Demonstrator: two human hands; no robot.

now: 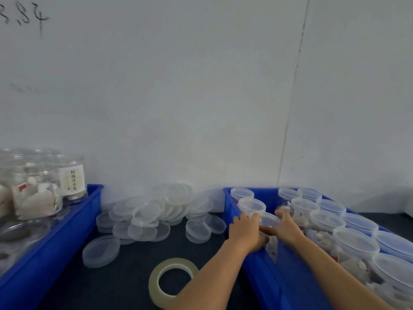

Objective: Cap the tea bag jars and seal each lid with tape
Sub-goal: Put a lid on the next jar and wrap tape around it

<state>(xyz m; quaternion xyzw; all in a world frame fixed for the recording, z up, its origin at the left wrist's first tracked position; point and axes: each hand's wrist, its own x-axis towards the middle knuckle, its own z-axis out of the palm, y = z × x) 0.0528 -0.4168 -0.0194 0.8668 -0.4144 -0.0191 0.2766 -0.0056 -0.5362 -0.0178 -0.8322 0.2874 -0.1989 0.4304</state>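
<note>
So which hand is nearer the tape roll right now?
Left. The left hand is at the right bin's near-left wall, up and right of the tape roll; the right hand is farther right, inside the bin.

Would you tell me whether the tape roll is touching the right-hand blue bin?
Cannot tell: in the head view, the left forearm covers where the tape roll nears the blue bin.

Packing workshop: blue bins (252,271) of jars (355,245), loose lids (147,218).
</note>
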